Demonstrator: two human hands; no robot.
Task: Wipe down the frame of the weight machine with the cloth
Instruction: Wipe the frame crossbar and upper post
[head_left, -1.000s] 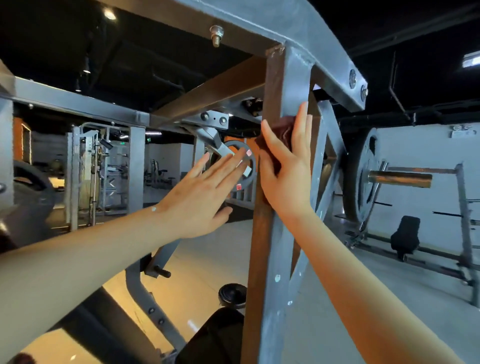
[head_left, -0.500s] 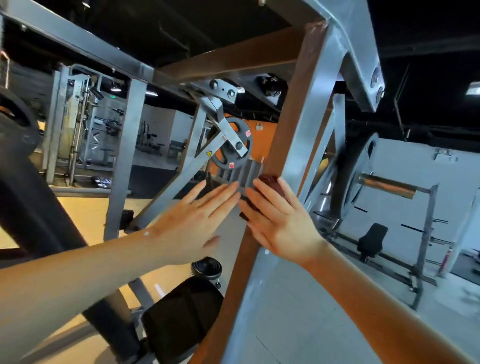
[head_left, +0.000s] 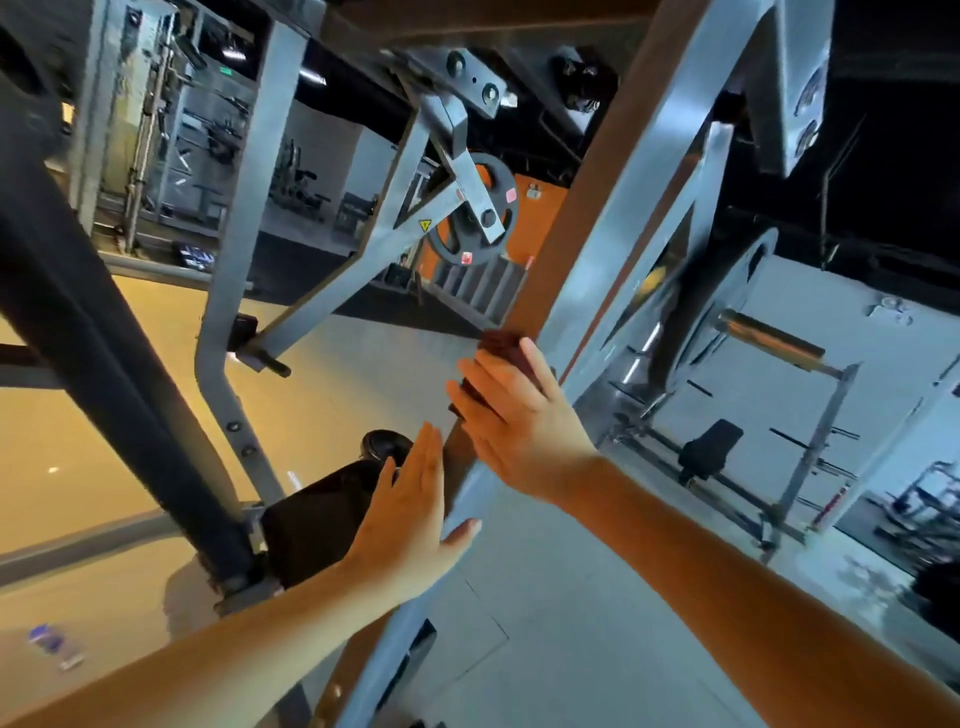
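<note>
Pressed the cloth (head_left: 503, 347) against the slanted frame post (head_left: 618, 208) under straight fingers of the right hand (head_left: 514, 421), cloth showing at its twelve o'clock. Held the left hand (head_left: 410, 519) flat and empty at seven o'clock.

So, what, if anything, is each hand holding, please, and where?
The right hand presses a dark red cloth, fingers over its lower part, against the grey metal post; the left hand holds nothing.

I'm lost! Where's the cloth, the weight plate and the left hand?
cloth (head_left: 505, 344), head view, top edge.
weight plate (head_left: 451, 243), head view, lower left face.
left hand (head_left: 410, 519), head view, back of hand.
</note>
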